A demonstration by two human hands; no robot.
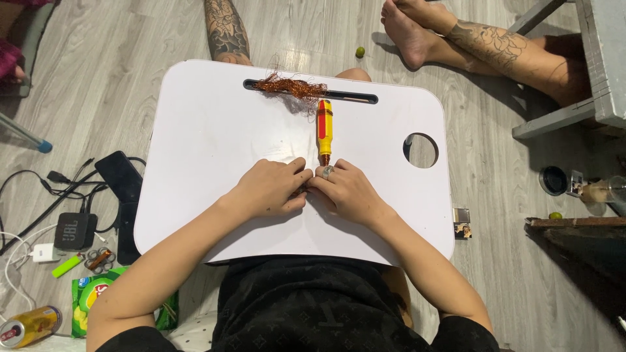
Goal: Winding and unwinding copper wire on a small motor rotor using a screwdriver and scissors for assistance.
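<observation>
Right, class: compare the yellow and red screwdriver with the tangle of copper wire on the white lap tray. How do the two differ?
The screwdriver is one straight, solid piece in yellow and red; the copper wire is a loose, frizzy reddish-brown tangle. The screwdriver lies lengthwise, tip towards the hands; the wire sprawls across the tray's slot. The screwdriver's tip nearly reaches the right hand; the wire lies farther from both hands. Both rest on the white tray.

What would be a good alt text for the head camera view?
A person's left hand and right hand meet, fingertips together, on a white lap tray. A yellow and red screwdriver lies just beyond them, near tangled copper wire.
</observation>
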